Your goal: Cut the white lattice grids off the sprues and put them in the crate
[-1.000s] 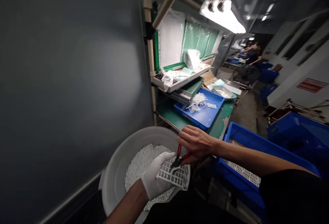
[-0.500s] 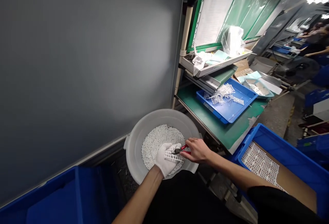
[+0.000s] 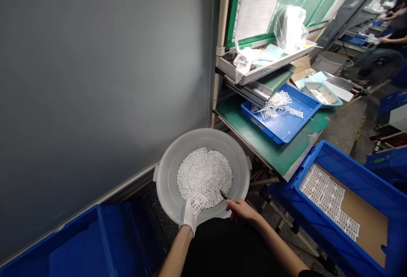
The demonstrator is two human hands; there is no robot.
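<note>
My left hand (image 3: pixel 188 214), in a white glove, grips a small white plastic grid (image 3: pixel 199 202) over the near rim of a round grey tub (image 3: pixel 167 183). A heap of thin white plastic sticks (image 3: pixel 205 173) covers the tub's bottom. My bare right hand (image 3: pixel 240 210) is closed around red-handled cutting pliers (image 3: pixel 224 194). Their dark jaws point up and left above the near right side of the heap, apart from the grid. Most of the handles is hidden by my fingers.
Right of the tub, a green bench (image 3: pixel 241 128) carries a blue tray (image 3: pixel 295 126) with loose white grids. A larger blue bin (image 3: pixel 375 226) holds flat white grids on cardboard. Blue bins (image 3: pixel 76 243) stand lower left, beside a grey wall (image 3: pixel 104 69). Another person is far right.
My hands have moved apart. The pliers have come away from the grid, and the left hand has drawn down and left with it. The camera view has shifted slightly.
</note>
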